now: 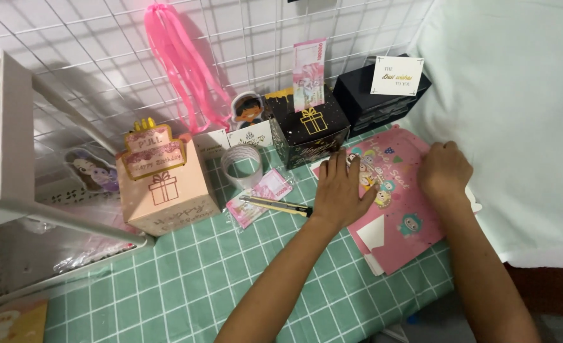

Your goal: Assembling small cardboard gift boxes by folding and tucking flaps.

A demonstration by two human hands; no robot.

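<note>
Head view looks down on a table under a green checked cloth [186,286], with both forearms reaching in from the bottom edge. Nearest, at the lower left corner, lies the corner of an orange illustrated card [8,321]. The left hand [342,190] lies flat and open, fingers spread, pressing on the left part of a pink flattened cardboard sheet [402,216] printed with cartoon figures; the sheet sits at the right side of the cloth, close to the white fabric [516,127] that covers the right. The right hand [443,170] is curled, knuckles up, resting on the sheet's upper right edge; whether it grips anything I cannot tell. The two hands are apart, with the printed figures between them. Just left of the left hand lies a yellow utility knife [275,206], next to small pink packets [259,197]. Beyond these stands a roll of clear tape [242,166]. A peach gift box with a cake-shaped topper [164,187] stands to the left, beside a white plastic rack [2,146]. Further back, a black gift box [310,130] holds a pink banknote upright, and a black drawer unit [383,95] bears a white card. Pink ribbons [180,57] hang on the white wire grid [72,57] behind.
</note>
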